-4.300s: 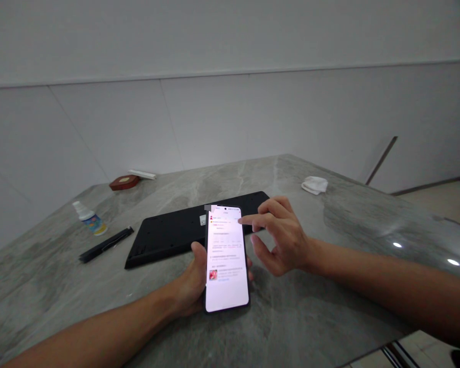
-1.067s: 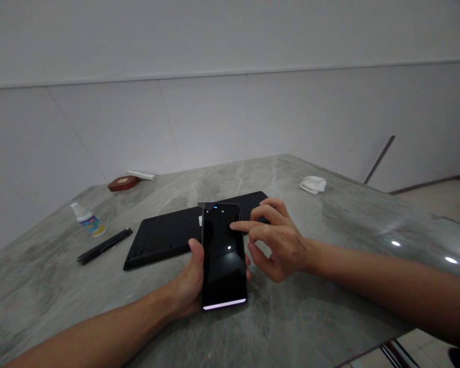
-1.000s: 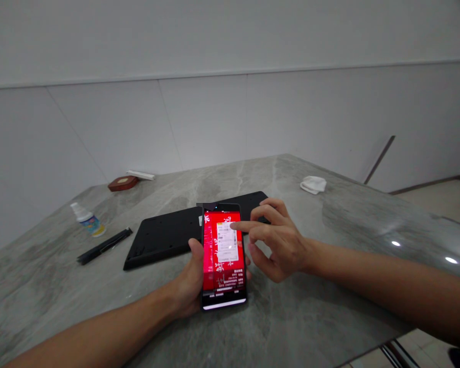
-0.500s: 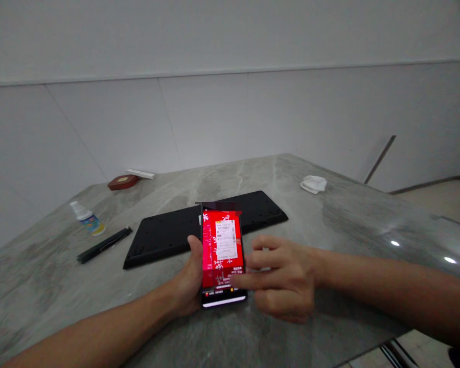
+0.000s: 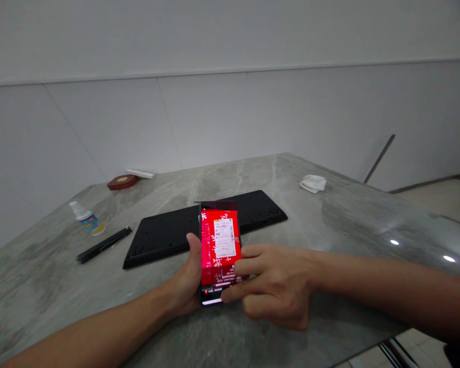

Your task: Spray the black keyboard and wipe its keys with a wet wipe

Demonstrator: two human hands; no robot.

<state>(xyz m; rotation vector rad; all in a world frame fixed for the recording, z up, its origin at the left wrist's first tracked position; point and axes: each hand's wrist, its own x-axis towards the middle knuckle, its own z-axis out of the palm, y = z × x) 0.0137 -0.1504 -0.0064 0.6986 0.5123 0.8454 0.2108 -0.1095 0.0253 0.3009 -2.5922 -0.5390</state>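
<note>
Holding phone [image 5: 210, 278] in left hand [image 5: 187, 281] — thumb along side, other fingers hidden. Phone above desk [image 5: 352, 225], toward near edge, before keyboard [image 5: 168, 230]. Right hand [image 5: 278, 286] holds nothing, fingers loosely apart, one tip at phone's bottom — touch unclear. Spray bottle [image 5: 87, 220] toward desk's left edge, cloth [image 5: 313, 184] by far right edge.

spray bottle [image 5: 87, 220] near a slim black object [image 5: 103, 246], red-brown box [image 5: 118, 183] beside a white strip [image 5: 142, 174], white cloth [image 5: 313, 184]
</note>
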